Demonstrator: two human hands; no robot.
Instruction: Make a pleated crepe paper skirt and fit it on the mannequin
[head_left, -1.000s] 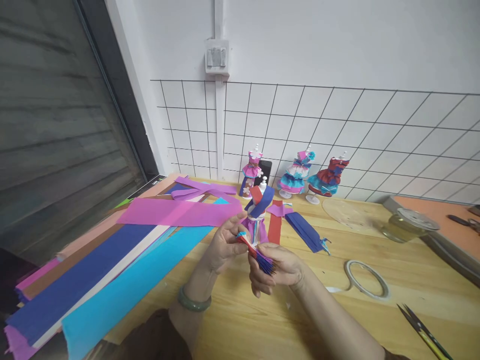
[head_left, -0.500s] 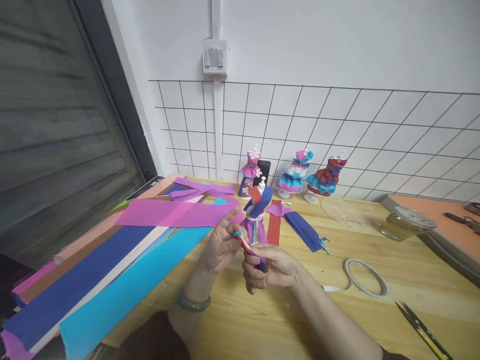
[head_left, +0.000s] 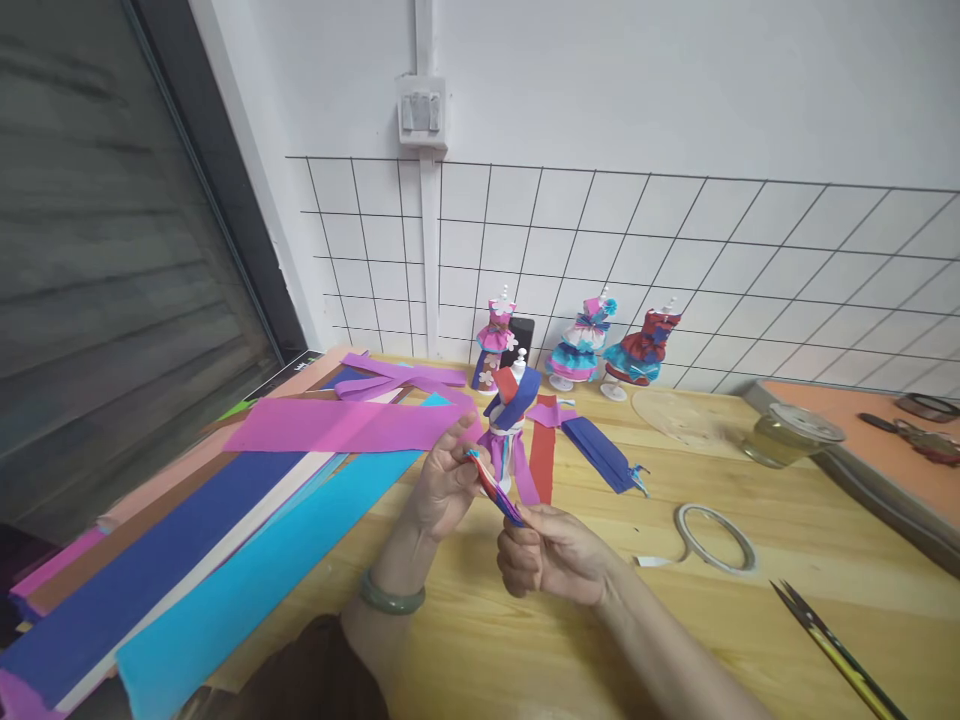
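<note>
A narrow folded bundle of colored paper (head_left: 498, 494), red, white, purple and blue with a light-blue tip, is held between both hands. My left hand (head_left: 448, 484) pinches its upper end near the light-blue tip. The lower end is gripped by my right hand (head_left: 551, 552), thumb on top and fingers curled. Just behind the hands stands a small white dress form (head_left: 512, 400) wrapped in blue and red strips above a pink-purple skirt. Beside it a red strip (head_left: 542, 460) and a gathered dark-blue paper piece (head_left: 598, 453) lie on the wooden table (head_left: 465, 640).
Long paper strips (head_left: 225, 540) cover the left side. Three dressed forms, including a pink one (head_left: 495, 340), stand by the wall near a black phone (head_left: 521, 340). At right are a tape roll (head_left: 716, 538), scissors (head_left: 832, 645), a ribbon spool (head_left: 793, 436) and an orange mat (head_left: 885, 430).
My right hand has closed around the bundle's lower end, which was fanned out before and now looks narrow and drawn together. The camera view has shifted slightly.
</note>
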